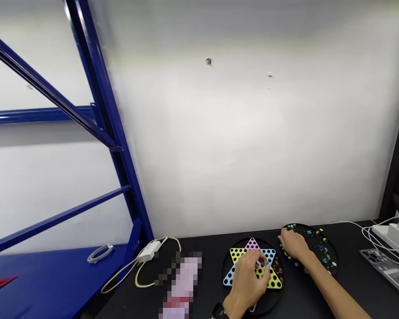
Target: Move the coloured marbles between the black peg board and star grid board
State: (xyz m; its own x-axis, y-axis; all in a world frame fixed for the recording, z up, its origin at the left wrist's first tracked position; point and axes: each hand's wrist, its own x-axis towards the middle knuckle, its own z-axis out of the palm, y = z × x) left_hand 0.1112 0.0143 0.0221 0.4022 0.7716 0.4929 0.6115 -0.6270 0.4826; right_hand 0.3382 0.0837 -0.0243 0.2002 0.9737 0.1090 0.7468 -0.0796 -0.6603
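Hands: apart; left hand [248,285] bunched over star-shaped Chinese checkers board [236,254], any grip unclear; right hand [295,246] on black tray [332,261].
Marbles [314,241]: light, hard, slippery; best pinched between fingertips.

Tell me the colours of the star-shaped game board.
Pink, yellow and light blue with black holes; the star-shaped game board shows best in the head view.

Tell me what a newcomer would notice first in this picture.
The bright star-shaped checkers board at bottom centre catches the eye first, with the left hand over it. Just right of it, the right hand rests on a round black tray of coloured marbles. At far left, a blue metal shelf frame stands out against the white wall.
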